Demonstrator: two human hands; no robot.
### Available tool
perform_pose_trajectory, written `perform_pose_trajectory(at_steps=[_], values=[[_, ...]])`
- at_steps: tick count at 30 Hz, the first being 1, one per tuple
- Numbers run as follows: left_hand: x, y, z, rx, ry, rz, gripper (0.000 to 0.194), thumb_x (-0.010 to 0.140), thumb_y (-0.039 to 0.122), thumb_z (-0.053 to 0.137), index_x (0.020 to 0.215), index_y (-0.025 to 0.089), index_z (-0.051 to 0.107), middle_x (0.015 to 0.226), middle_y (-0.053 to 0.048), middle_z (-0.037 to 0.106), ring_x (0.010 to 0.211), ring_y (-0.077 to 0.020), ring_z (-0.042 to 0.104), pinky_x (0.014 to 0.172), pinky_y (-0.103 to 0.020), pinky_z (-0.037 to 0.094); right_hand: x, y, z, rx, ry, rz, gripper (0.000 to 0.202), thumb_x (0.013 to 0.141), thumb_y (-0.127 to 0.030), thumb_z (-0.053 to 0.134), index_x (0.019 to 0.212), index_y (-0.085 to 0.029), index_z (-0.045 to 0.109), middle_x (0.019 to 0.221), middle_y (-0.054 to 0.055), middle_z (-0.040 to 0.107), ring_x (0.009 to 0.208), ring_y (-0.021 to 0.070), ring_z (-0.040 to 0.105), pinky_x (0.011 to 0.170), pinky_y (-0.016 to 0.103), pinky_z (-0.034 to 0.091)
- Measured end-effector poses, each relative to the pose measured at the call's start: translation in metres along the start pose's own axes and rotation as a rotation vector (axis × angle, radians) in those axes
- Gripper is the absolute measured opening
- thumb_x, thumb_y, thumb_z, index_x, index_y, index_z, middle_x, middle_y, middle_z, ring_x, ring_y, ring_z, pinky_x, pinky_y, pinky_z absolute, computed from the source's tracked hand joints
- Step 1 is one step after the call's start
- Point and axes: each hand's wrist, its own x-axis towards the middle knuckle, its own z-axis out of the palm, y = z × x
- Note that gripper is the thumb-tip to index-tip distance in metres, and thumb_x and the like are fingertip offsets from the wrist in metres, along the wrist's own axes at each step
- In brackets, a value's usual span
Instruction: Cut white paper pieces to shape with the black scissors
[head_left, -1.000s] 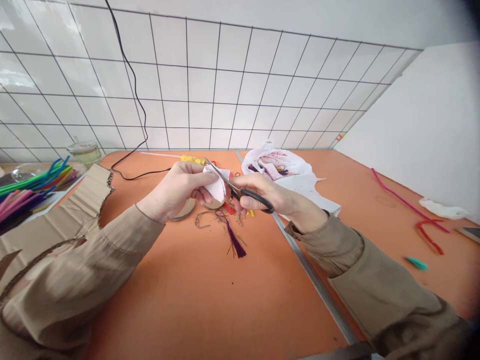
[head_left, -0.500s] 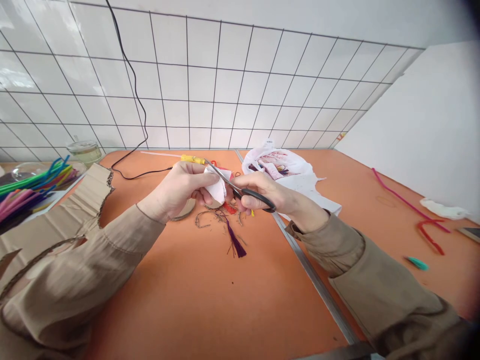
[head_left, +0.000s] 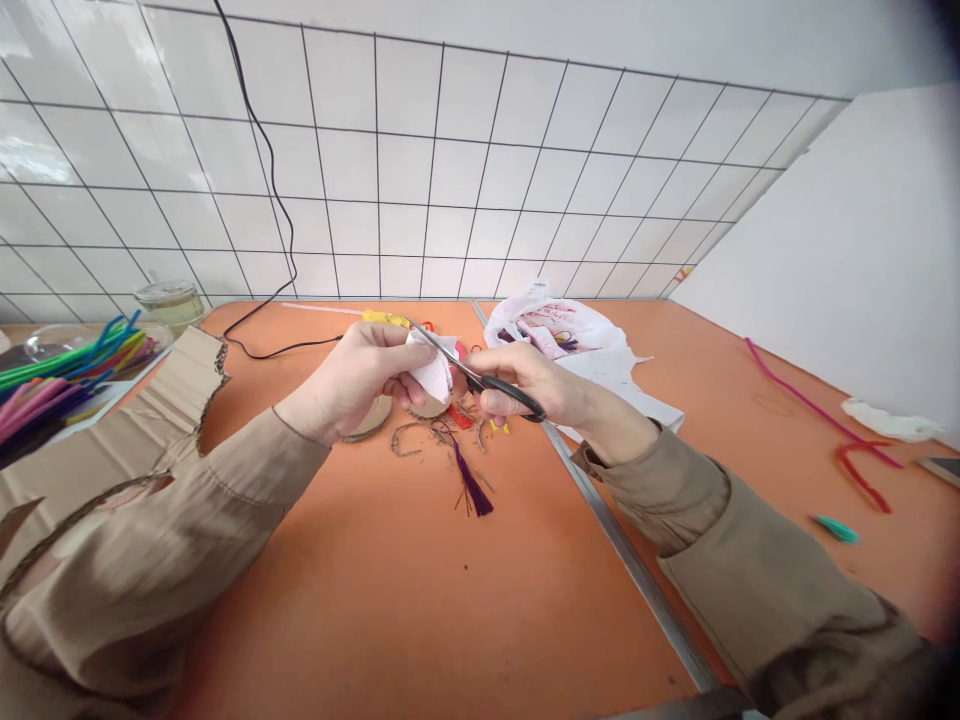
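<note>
Some cutting is apparently already showing in the rounded edge of the white piece (head_left: pixel 430 372); its upper side, beside the scissors (head_left: pixel 513 394), is looking uneven and unfinished. Above the worktop (head_left: pixel 420 600), the left hand (head_left: pixel 351 376) is pinching the piece; the right hand (head_left: pixel 559 388) is gripping the scissors' handles.

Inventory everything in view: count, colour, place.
Scissors: one, black-handled, right hand
Thin piece: one, white, left hand
Tassel: one, purple, centre
Scraps: many, brown, centre
Round pieces: two, tan, centre
Handle: one, yellow, back
Bag: one, white, back
Crumpled item: one, white, right
Cardboard: brown, left, uncounted
Fuzzy sticks: many, mixed, left
Strips: two, magenta, red, right
Tuft: one, teal, right
Jar: one, clear, left
Cable: one, black, back
Tabletop: orange, beneath
Sleeves: two, brown, bottom
Left hand: bare, centre
Right hand: bare, centre
</note>
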Motion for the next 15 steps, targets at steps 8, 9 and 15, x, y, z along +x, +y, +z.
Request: perform_pose_trajectory(at_steps=[8, 9, 15], values=[[0.0003, 0.0028, -0.0027, -0.054, 0.005, -0.022, 0.014, 0.077, 0.02, 0.072, 0.069, 0.009, 0.075, 0.066, -0.007, 0.071, 0.055, -0.0103, 0.062, 0.053, -0.019, 0.052, 0.0001, -0.0026, 0.0006, 0.007, 0.062, 0.01, 0.052, 0.078, -0.065, 0.069, 0.073, -0.018, 0.047, 0.066, -0.003, 0.044, 0.057, 0.0099, 0.046, 0.052, 0.025, 0.044], [0.0, 0.0035, -0.0029, -0.054, 0.01, -0.024, 0.013, 0.077, 0.019, 0.071, 0.069, 0.009, 0.075, 0.065, -0.007, 0.07, 0.054, -0.0104, 0.062, 0.053, -0.019, 0.052, 0.0001, -0.0034, 0.0007, 0.011, 0.063, 0.012, 0.052, 0.077, -0.065, 0.069, 0.075, -0.018, 0.049, 0.066, -0.003, 0.044, 0.057, 0.0097, 0.046, 0.051, 0.025, 0.044], [0.0, 0.002, -0.0035, -0.049, 0.015, -0.011, 0.016, 0.077, 0.023, 0.073, 0.067, 0.01, 0.074, 0.062, -0.007, 0.069, 0.051, -0.0108, 0.061, 0.048, -0.019, 0.05, -0.0005, -0.0079, 0.0012, 0.015, 0.042, 0.03, 0.059, 0.075, -0.072, 0.067, 0.083, -0.015, 0.053, 0.068, -0.002, 0.049, 0.059, 0.0111, 0.052, 0.05, 0.023, 0.045]])
